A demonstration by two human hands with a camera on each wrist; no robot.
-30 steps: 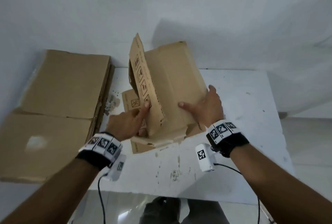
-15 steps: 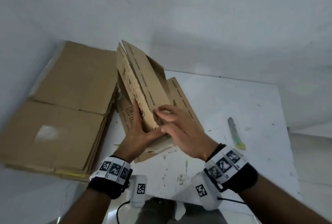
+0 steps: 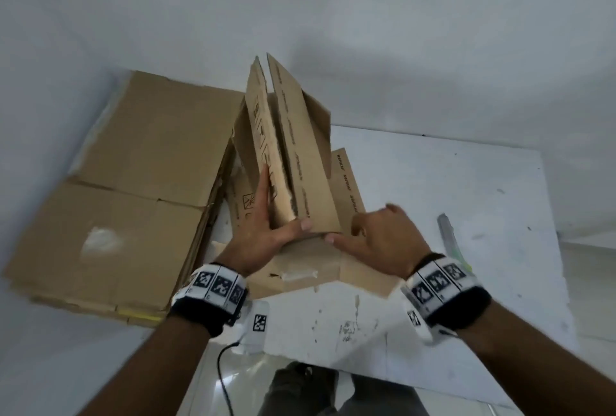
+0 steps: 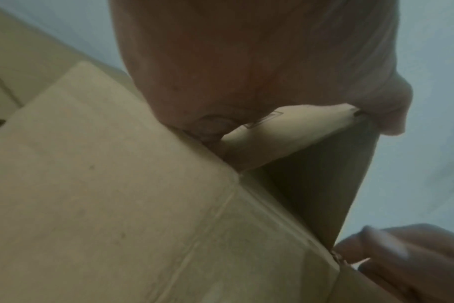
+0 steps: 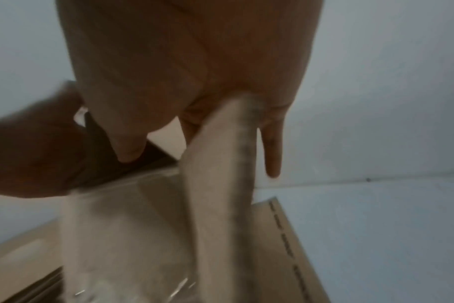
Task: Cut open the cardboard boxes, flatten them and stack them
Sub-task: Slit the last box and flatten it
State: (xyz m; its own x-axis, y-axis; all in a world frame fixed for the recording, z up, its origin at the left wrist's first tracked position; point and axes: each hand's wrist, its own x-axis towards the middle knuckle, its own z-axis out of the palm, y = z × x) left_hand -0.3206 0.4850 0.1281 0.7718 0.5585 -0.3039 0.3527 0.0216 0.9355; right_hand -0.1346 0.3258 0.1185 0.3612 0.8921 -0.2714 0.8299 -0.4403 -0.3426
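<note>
Change: a second ago my right hand [image 3: 380, 239] lay flat on the box's broad panel; now it is off that panel, low at the near right corner of the upright flaps, blurred with motion.
Box: the cut box [image 3: 293, 155] stands near the left edge of the worktop [image 3: 466, 202], two tall flaps pressed nearly together and tilted away from me, the rest of the card spread flat beneath them.
Left hand: my left hand [image 3: 263, 232] holds the near end of the flaps, fingers [image 3: 265, 195] straight up the left face, thumb curled across the near edge; the left wrist view shows the card pinched.
Right hand: fingers relaxed and spread, thumb beside the flap corner, gripping nothing that I can see.
Stack: the flattened boxes [image 3: 133, 188] lie just off the left edge of the worktop, beside this box.
Knife: the cutter [image 3: 448, 235] has come into sight near the right edge, untouched.
Meaning: I judge the box is cut open and half folded; pressing the flaps down flat comes next, then moving it onto the stack.
</note>
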